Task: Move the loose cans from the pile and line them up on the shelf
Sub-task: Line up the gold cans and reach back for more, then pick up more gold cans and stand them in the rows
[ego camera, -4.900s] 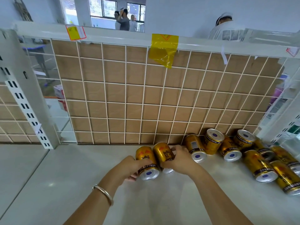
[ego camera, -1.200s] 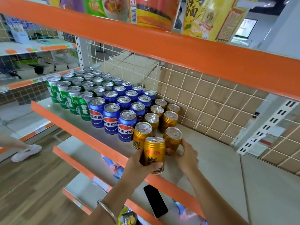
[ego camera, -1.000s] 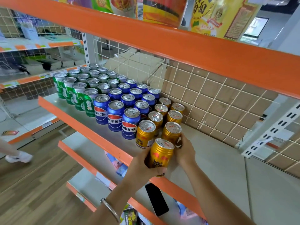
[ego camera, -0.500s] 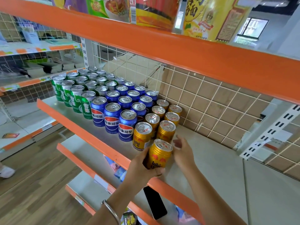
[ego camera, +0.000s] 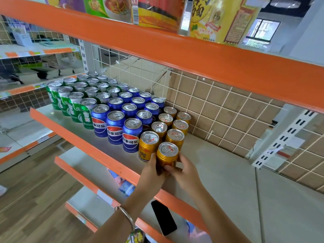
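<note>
A gold can stands upright at the front of the right gold row on the grey shelf. My left hand wraps its left side and my right hand curls round its right side. Just behind it stands another gold can, and to its left a gold can heads the neighbouring row. Several more gold cans stand in two rows back to the wire grid. The loose pile is out of view.
Blue cola cans and green cans stand in rows to the left. An orange shelf lip runs along the front; an orange upper shelf hangs overhead. A black phone lies on the lower shelf. Bare shelf lies to the right.
My left hand has brought its gold can down onto the shelf in front of the right gold row. My right hand left the can behind and now grips this one too.
</note>
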Motion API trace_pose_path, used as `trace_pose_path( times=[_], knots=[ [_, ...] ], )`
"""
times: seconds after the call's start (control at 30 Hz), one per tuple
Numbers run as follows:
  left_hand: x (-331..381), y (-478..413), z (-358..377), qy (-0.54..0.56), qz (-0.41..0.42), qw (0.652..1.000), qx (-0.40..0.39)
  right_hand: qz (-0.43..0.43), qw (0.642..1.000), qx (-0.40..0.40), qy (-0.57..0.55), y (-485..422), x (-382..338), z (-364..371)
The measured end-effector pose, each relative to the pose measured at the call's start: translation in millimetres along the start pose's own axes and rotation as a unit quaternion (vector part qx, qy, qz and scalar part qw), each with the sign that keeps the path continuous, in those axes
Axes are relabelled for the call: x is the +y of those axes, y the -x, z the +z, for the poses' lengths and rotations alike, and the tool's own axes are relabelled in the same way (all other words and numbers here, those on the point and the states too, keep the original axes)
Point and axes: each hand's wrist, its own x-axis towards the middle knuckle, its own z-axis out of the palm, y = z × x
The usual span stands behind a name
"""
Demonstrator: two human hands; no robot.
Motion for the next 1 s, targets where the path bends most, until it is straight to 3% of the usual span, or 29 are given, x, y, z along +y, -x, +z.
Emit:
trace_pose_path(
  times=[0.13,0.37,0.63,1.0],
  knots=[
    [0,14,8,0.003,0.014,0.998,0.064,0.007,0.998,0.069,0.001,2,1,10],
    [-2,11,5,-0.013,-0.029,1.0,0.003,0.036,0.994,0.1,0.037,-1,3,25],
    [5,43,16,0.013,0.016,1.0,0.008,0.089,0.986,0.138,0.031,16,-8,13],
    [52,56,85,0.016,0.013,0.974,-0.227,0.164,0.948,0.273,0.021,123,24,-94]
  ],
)
